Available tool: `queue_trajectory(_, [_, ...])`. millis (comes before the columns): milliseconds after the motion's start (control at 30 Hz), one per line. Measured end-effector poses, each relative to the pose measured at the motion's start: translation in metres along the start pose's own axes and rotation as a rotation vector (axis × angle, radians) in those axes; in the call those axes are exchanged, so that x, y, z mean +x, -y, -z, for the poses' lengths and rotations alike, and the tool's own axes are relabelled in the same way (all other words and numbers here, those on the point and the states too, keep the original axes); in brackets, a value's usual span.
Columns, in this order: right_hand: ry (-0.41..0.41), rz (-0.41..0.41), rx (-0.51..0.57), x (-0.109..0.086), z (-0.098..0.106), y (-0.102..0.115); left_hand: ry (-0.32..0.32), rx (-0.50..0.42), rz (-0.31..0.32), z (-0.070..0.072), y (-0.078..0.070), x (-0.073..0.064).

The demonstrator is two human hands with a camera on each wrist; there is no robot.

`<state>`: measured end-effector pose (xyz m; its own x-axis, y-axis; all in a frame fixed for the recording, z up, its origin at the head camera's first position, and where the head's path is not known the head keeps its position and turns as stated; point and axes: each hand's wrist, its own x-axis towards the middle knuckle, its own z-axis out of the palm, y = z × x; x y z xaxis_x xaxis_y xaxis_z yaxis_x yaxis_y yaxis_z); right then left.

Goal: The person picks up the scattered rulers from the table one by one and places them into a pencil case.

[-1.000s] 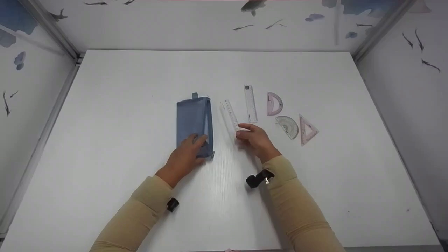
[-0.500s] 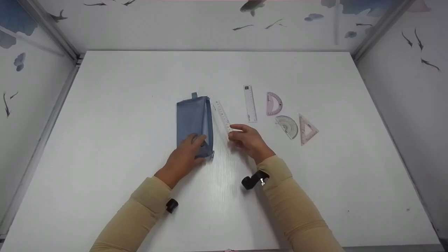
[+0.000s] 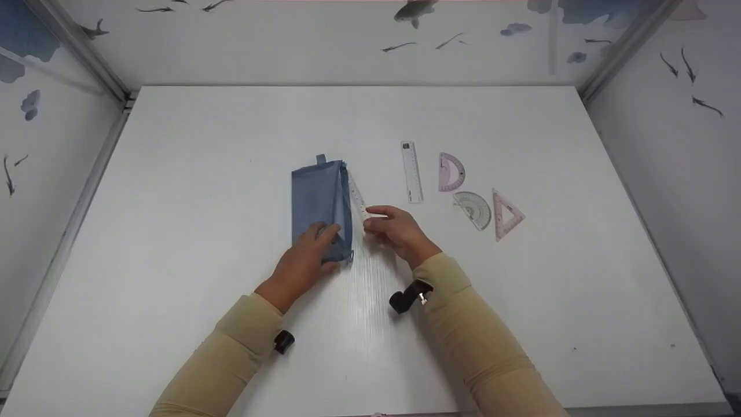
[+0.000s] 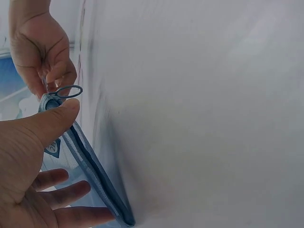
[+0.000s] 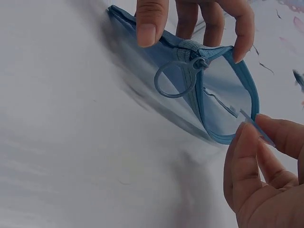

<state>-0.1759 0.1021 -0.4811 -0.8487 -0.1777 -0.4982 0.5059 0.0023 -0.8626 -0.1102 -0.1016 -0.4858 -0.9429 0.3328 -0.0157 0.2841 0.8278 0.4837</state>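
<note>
A blue zippered pencil pouch (image 3: pixel 315 194) lies on the white table, its mouth on the right side. My left hand (image 3: pixel 301 260) grips the pouch's near part, with the thumb along the zipper edge and other fingers on the far side. Between thumb and fingertips, my right hand (image 3: pixel 399 234) pinches a clear ruler (image 3: pixel 358 197) by its near end. The right wrist view has the zipper mouth (image 5: pixel 256 95) gaping, with the ruler's held end (image 5: pixel 261 128) at its edge. How deep the ruler's other end reaches is hidden. A ring zipper pull (image 5: pixel 156 81) hangs at the pouch's corner.
Right of the hands lie a second clear ruler (image 3: pixel 412 174), a pink protractor (image 3: pixel 444 174), a clear protractor (image 3: pixel 477 211) and a pink set square (image 3: pixel 500 223). White panels with fish prints (image 3: pixel 414 11) border the table (image 3: pixel 231 127) at the back and sides.
My right hand has moved left with the ruler, from apart from the pouch to its right edge, where the ruler's far end is now partly hidden. The left hand and pouch stay put.
</note>
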Motion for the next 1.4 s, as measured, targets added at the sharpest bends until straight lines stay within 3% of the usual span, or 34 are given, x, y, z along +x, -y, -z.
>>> queue_trajectory(667, [-0.023, -0.04, -0.051, 0.01, -0.023, 0.011, -0.021, -0.02, -0.017, -0.003, 0.002, 0.002])
queue_trajectory(1067, [-0.003, -0.006, -0.064, 0.008, -0.033, 0.009, -0.075, -0.046, -0.042, -0.003, 0.001, -0.001])
queue_trajectory(1400, [0.007, -0.002, -0.065, 0.008, -0.033, 0.01, -0.082, -0.058, -0.035, -0.004, 0.003, 0.0])
